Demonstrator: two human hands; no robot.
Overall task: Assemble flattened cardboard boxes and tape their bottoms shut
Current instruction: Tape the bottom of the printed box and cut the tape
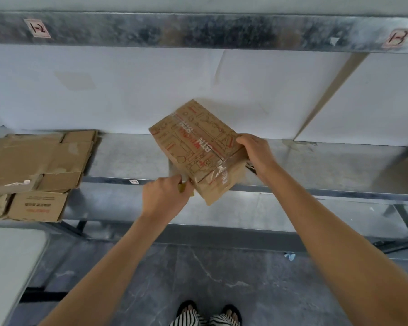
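Observed, head view. Both forearms (pixel 327 220) are bare from the lower frame edge up to the wrists. Left hand (pixel 165 196) and right hand (pixel 257 154) are likewise bare.

Feet at bottom centre: left foot (pixel 187 314), right foot (pixel 229 317). Each sits on a dark sandal sole with a rounded front. Black-and-white zebra-type stripes cover the top of each foot; sandal strap or trouser hem, cannot tell. Toes partly show ahead of the stripes.

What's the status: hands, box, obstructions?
Right hand grips printed brown cardboard box, clear tape strip across its seam. Left hand pinches small yellowish object at its near corner. Flattened brown cardboard stack apart, left; nothing blocking.
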